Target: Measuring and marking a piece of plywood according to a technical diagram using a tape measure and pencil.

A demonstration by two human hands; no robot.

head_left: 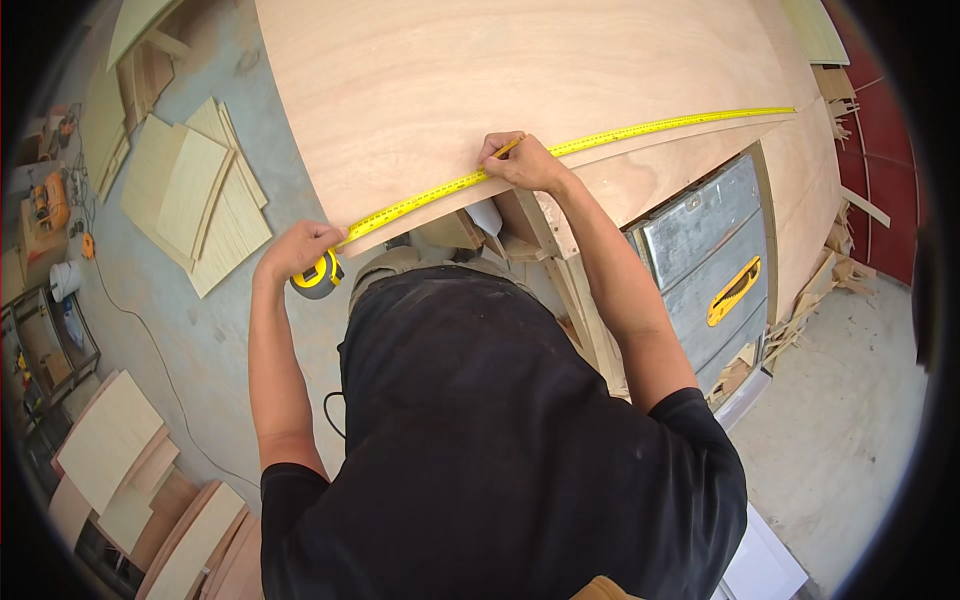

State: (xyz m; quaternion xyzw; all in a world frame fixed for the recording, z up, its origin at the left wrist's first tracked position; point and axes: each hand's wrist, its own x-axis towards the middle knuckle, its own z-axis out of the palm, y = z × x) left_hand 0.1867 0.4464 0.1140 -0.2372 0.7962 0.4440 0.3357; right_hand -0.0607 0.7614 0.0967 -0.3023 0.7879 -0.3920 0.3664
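A yellow tape measure blade [640, 128] runs along the near edge of a large plywood sheet [500, 70], from its left corner to far right. My left hand [300, 250] is closed on the blade beside that corner, with the yellow and grey tape case [318, 276] hanging just below the fingers. In my right hand [524, 163] a pencil [509, 146] is pinched between the fingers. That hand rests on the plywood at the blade, near the middle of the edge. The pencil's tip is hidden by the fingers.
Below the sheet at right stands a metal-faced unit [700, 235] with a yellow-handled tool [734, 291] on it. Stacked plywood pieces [195, 190] lie on the floor at left, more boards [115, 440] at lower left. A cable [160, 350] crosses the floor. Wood scraps [800, 320] lie at right.
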